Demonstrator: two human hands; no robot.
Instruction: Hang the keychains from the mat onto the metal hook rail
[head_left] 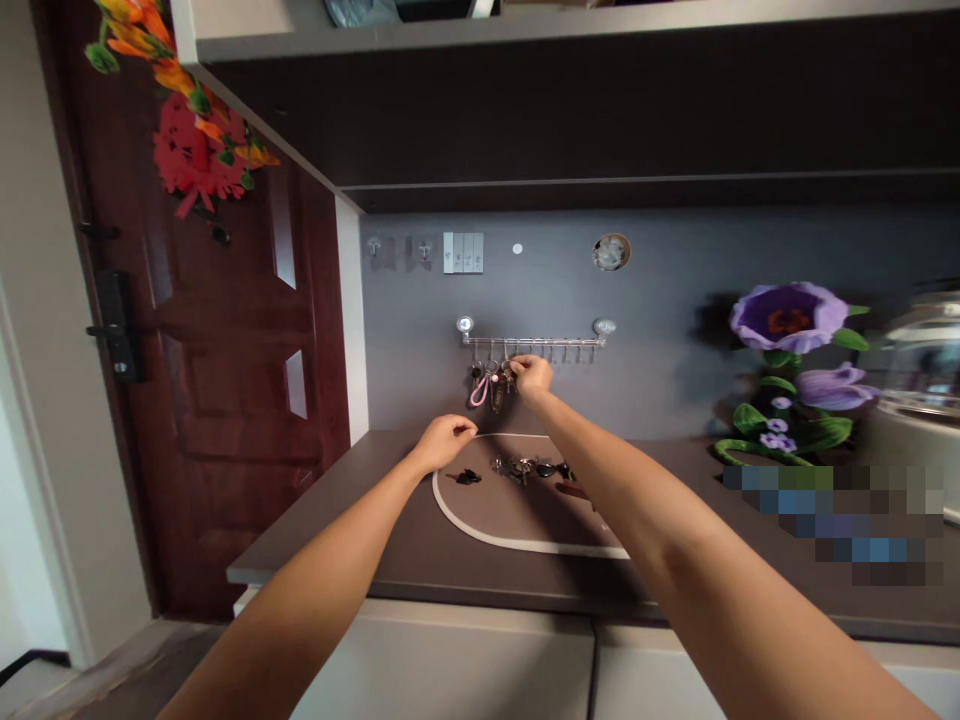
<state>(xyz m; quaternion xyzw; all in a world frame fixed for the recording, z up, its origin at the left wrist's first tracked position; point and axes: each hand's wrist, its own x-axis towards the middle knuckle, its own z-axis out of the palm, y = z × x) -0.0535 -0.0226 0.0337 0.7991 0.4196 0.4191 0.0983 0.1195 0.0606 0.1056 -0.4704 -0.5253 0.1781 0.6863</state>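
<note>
On the grey back wall is a clear hook rail (534,342) with several small hooks. My right hand (534,376) is raised to it, thumb and fingers pinched on a bunch of keys (508,378) under one of the left hooks. Beside that bunch hang other keys with a pink loop strap (478,392) and a dark tag (496,398). Lower and to the left, my left hand (444,442) hovers over the mat's edge with its fingers curled together, and nothing shows in them. A white-rimmed mat (480,541) below carries loose keys (523,468) and a separate dark key (469,477).
A dark shelf (585,110) overhangs the counter (405,560). Purple knitted flowers (791,318) and a glass-topped appliance (926,370) stand to the right. A dark red door (240,400) is on the left. Small hooks (424,250) and labels (463,253) are on the wall.
</note>
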